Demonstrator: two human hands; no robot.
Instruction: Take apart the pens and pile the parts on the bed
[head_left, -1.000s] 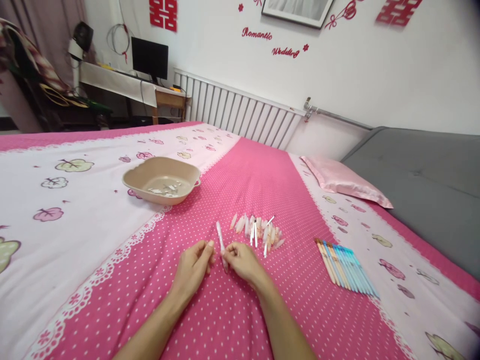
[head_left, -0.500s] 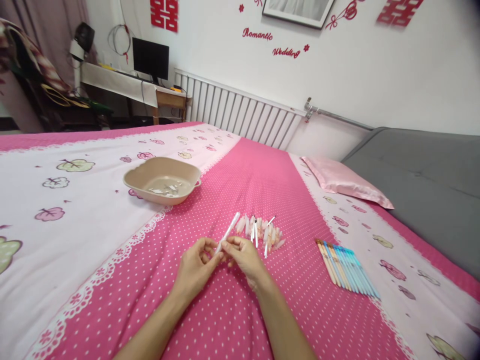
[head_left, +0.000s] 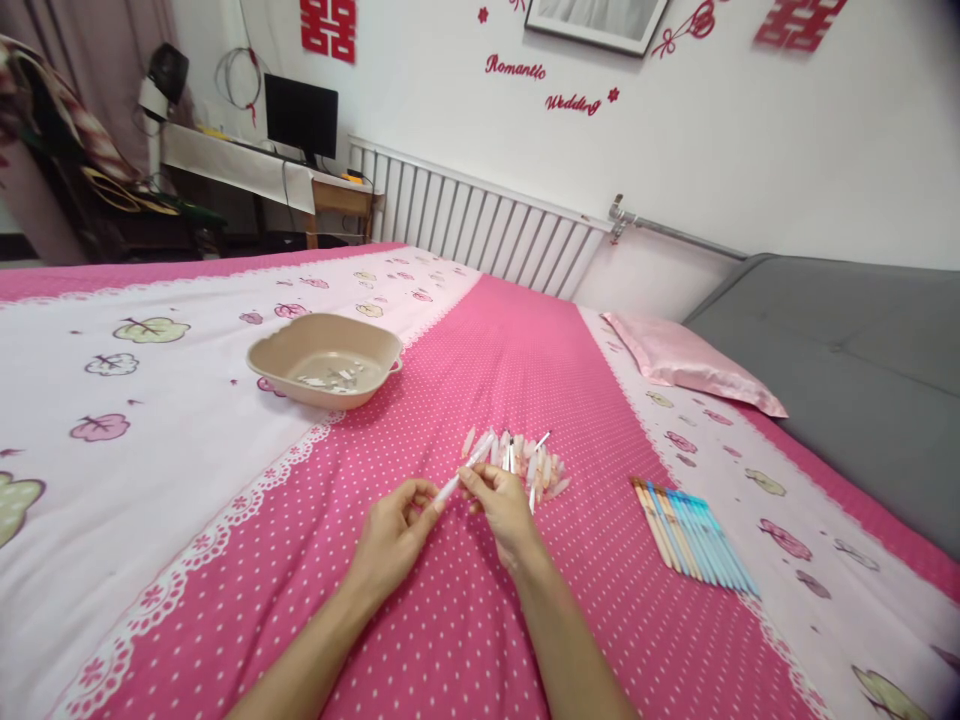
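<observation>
My left hand [head_left: 401,525] pinches the near end of a slim whitish-pink pen [head_left: 448,489]. Further up the same pen, the fingers of my right hand [head_left: 496,503] are closed on it. The pen slants away from me to the right, its far end over a loose pile of pink and white pen parts [head_left: 544,468]. Thin white sticks with dark tips lie among those parts. Off to the right, a neat row of blue and beige pens [head_left: 696,535] rests on the pink dotted bedspread [head_left: 450,640].
A beige plastic basin [head_left: 326,390] with small white scraps in it stands on the bed, left of the pile. Beyond are a pink pillow [head_left: 694,365], a grey headboard [head_left: 847,390], a white radiator [head_left: 480,220] and a desk with a monitor [head_left: 301,118].
My right hand has slid forward and right along the pen, away from my left fingers. The pen has tilted further right, toward the pile.
</observation>
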